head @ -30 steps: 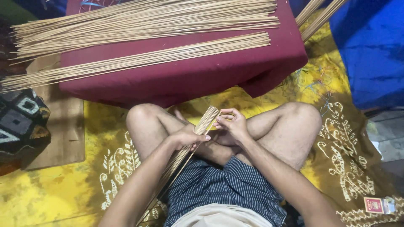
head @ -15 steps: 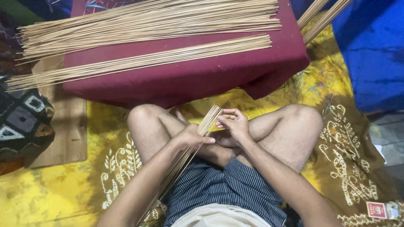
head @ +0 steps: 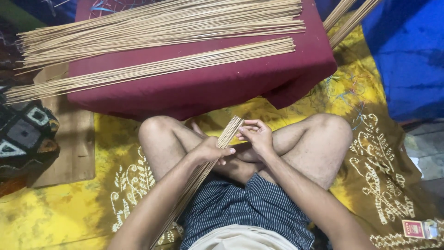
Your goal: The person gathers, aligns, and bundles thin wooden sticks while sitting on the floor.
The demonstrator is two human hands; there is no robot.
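The left hand (head: 210, 150) comes in on a long forearm from the lower left, wrist level, and its fingers are curled tight around a slim bundle of pale bamboo sticks (head: 217, 148), thumb laid over the top. That bundle slants from beside the left hip up to its cut ends, which fan slightly just above the crossed shins. The right hand (head: 256, 136) reaches in from the lower right with the elbow bent; its fingers are drawn together at the tips, pinching at the upper ends of the same sticks, the palm turned toward the left hand. Both hands sit close together over the lap, between the bare knees, above dark striped shorts (head: 245, 208). The person sits cross-legged on a yellow patterned cloth (head: 101, 217). Just beyond the knees stands a low block draped in maroon fabric (head: 222, 85), with two long spreads of loose pale bamboo sticks (head: 152, 28) lying across its top. A blue sheet (head: 407, 60) hangs at the right.
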